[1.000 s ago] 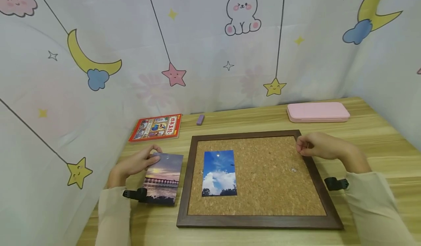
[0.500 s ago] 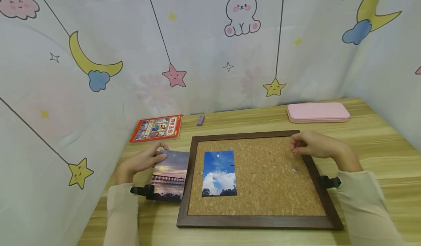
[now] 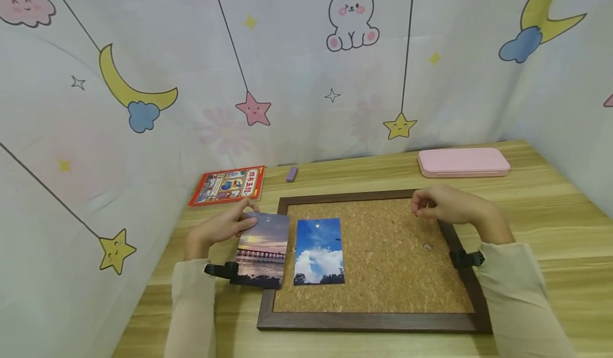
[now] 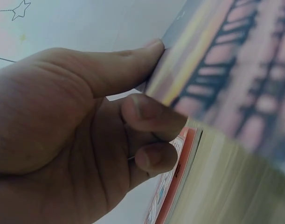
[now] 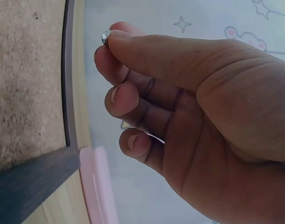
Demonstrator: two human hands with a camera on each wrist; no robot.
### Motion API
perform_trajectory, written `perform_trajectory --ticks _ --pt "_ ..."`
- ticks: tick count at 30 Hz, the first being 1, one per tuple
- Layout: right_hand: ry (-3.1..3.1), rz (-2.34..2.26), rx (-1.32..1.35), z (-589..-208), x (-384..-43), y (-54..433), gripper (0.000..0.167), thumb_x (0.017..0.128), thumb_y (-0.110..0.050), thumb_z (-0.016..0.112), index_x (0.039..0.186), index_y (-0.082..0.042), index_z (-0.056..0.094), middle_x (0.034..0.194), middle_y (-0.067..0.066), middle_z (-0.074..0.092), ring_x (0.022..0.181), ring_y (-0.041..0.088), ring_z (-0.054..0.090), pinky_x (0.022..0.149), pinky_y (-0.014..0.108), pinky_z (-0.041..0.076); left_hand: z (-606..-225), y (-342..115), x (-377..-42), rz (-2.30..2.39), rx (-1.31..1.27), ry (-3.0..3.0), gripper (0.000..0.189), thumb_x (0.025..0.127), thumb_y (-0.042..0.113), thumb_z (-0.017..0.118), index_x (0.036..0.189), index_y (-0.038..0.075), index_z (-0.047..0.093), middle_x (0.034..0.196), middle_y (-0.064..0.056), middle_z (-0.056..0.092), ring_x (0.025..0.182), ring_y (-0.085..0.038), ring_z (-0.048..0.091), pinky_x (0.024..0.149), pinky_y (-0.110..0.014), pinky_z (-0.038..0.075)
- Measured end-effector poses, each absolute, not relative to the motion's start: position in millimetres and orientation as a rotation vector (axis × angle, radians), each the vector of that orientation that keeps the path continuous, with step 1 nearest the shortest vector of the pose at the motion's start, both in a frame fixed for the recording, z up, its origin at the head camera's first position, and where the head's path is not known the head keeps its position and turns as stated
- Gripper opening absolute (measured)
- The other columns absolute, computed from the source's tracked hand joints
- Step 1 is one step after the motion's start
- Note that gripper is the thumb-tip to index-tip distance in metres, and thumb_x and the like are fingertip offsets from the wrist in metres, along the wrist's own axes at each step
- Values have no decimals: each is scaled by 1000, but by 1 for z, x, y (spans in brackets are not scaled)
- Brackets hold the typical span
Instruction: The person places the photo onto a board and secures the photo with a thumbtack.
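By its upper left corner, my left hand [image 3: 221, 229] pinches a sunset photo [image 3: 264, 251] showing a long pier. The print's right side overlaps the left frame of the cork board [image 3: 392, 262], beside a blue-sky photo [image 3: 319, 251] fixed with a pin near its top. In the left wrist view the thumb lies on the face of the photo, fingers behind it. Above the board's upper right part, my right hand [image 3: 452, 205] pinches a small silvery thumbtack [image 5: 105, 38] between thumb and fingertip, the other fingers curled.
At the board's right, a small clear shiny pin [image 3: 427, 246] shows on the cork. Behind the board are a red picture book [image 3: 229, 185], a small purple block [image 3: 292, 174] and a pink pencil case [image 3: 463, 163]. A printed curtain [image 3: 297, 71] closes off the back.
My left hand has carried the sunset photo rightward, from the table beside the board to over its left frame. My right hand has moved left, further in over the cork.
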State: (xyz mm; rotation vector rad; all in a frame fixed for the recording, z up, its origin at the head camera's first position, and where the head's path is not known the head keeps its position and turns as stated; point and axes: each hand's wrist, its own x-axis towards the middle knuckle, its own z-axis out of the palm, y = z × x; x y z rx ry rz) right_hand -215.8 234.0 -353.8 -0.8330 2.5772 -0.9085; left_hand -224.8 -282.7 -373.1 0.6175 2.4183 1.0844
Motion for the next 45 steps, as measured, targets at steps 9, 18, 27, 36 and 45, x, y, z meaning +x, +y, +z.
perform_trajectory --ticks 9,18,27,36,45 --pt "2582 -917 -888 -350 -220 224 5 99 -5 62 95 -5 64 85 -1 59 74 13 52 64 28 45 -374 -264 -231 1136 647 2398 18 107 10 47 122 2 41 69 -3 42 60 -19 40 58 -33 38" --pt "2559 -925 -920 -346 -223 212 5 100 -6 60 97 -6 65 87 0 60 75 15 51 65 29 45 -376 -240 -238 1123 755 2356 18 106 8 48 120 1 39 72 -3 46 59 -21 42 57 -34 40" --pt "2529 -924 -925 -344 -229 200 7 102 -7 57 98 -7 64 88 3 60 75 15 50 65 29 45 -371 -219 -242 1131 758 2354 17 106 8 48 120 1 43 69 -3 44 61 -32 43 58 -36 41" --pt "2544 -934 -942 -345 -234 192 6 101 -8 60 96 -9 64 88 2 61 75 15 51 66 30 45 -371 -201 -246 1097 777 2418 19 105 11 52 121 2 48 74 -3 50 59 -24 47 57 -29 41" --pt "2525 -964 -980 -342 -236 182 6 99 -6 61 94 -5 63 84 1 59 73 14 50 65 28 44 -373 -179 -248 1126 783 2363 21 104 11 54 122 2 46 79 -4 53 61 -18 46 57 -30 40"
